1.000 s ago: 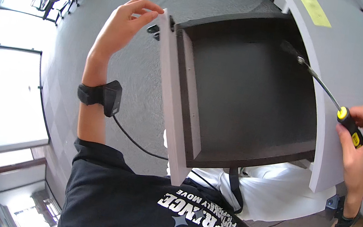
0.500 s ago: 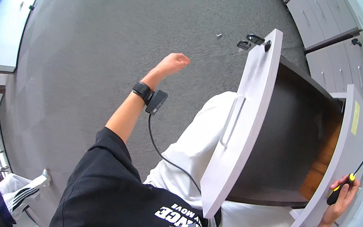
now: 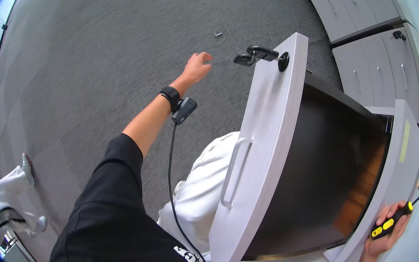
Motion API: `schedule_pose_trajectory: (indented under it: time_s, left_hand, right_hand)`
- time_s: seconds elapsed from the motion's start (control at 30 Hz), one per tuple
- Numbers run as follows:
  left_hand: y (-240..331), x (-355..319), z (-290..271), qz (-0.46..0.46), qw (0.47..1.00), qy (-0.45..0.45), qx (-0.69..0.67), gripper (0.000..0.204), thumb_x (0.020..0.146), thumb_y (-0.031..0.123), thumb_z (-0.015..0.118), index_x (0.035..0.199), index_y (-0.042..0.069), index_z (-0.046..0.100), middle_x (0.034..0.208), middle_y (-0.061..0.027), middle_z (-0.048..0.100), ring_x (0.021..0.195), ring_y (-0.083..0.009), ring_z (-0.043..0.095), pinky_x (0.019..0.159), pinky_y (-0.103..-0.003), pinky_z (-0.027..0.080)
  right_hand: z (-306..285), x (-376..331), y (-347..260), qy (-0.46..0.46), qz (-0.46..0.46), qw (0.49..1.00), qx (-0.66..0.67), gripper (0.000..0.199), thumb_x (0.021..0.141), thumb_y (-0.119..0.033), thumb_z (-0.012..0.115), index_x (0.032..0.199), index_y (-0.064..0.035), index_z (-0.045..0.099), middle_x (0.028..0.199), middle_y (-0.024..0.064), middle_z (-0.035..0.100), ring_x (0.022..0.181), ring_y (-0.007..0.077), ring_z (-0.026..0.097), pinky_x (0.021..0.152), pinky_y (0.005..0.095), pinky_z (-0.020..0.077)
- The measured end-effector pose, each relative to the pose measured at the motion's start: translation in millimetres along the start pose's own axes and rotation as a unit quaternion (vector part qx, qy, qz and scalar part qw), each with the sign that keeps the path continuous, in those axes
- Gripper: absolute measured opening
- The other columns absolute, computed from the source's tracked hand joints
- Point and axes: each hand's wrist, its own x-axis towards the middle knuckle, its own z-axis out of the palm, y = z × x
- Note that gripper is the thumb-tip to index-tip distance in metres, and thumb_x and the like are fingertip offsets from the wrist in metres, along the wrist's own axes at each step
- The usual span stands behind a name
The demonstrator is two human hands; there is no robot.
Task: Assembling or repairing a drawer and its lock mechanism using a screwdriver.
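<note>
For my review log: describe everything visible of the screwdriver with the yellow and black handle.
The screwdriver with the yellow and black handle sits at the right edge of the view, gripped in the right hand, whose fingers wrap the handle. Its handle looks like plastic, yellow with black sections. A thin dark metal shaft runs up and to the right toward the picture's rim, where its tip cannot be made out. It lies beside the pale grey drawer side panel, though contact cannot be told.

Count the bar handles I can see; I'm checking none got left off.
5 at least: one on the drawer front by the lap, four on the grey cabinet doors at upper right. Others may be hidden.
</note>
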Motion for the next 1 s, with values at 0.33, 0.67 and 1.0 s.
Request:
schedule_pose_trajectory:
  time_s: [0.33,0.67,1.0]
  left_hand:
    - [-9,51,6,0.020,0.997,0.024,0.075,0.058,0.081,0.010,0.062,0.140,0.008,0.059,0.154,-0.0194,0.044,0.140,-0.0420,0.043,0.116,-0.049,0.040]
    - [-39,87,42,0.050,0.979,0.001,0.200,0.082,0.079,0.007,0.063,0.157,0.012,0.040,0.169,-0.0217,0.018,0.152,-0.0436,0.027,0.121,-0.049,0.035]
    - [-103,111,83,0.056,0.964,0.000,0.262,0.080,0.086,0.020,0.067,0.157,0.007,0.033,0.162,-0.0268,0.030,0.148,-0.0487,0.031,0.118,-0.055,0.036]
  right_hand:
    - [28,10,-13,-0.019,-0.020,0.999,-0.038,0.034,0.107,-0.034,0.046,0.124,-0.0040,0.047,0.084,0.0051,0.048,0.061,0.0086,0.049,0.058,0.0185,0.0405]
    - [38,5,-23,0.023,0.004,0.999,-0.044,0.038,0.107,-0.036,0.048,0.120,-0.0003,0.046,0.083,0.0062,0.047,0.056,0.0100,0.047,0.053,0.0197,0.0392]
    - [48,6,-27,0.015,-0.013,0.998,-0.060,0.040,0.105,-0.040,0.051,0.113,-0.0014,0.044,0.085,0.0066,0.044,0.056,0.0102,0.047,0.052,0.0195,0.0388]
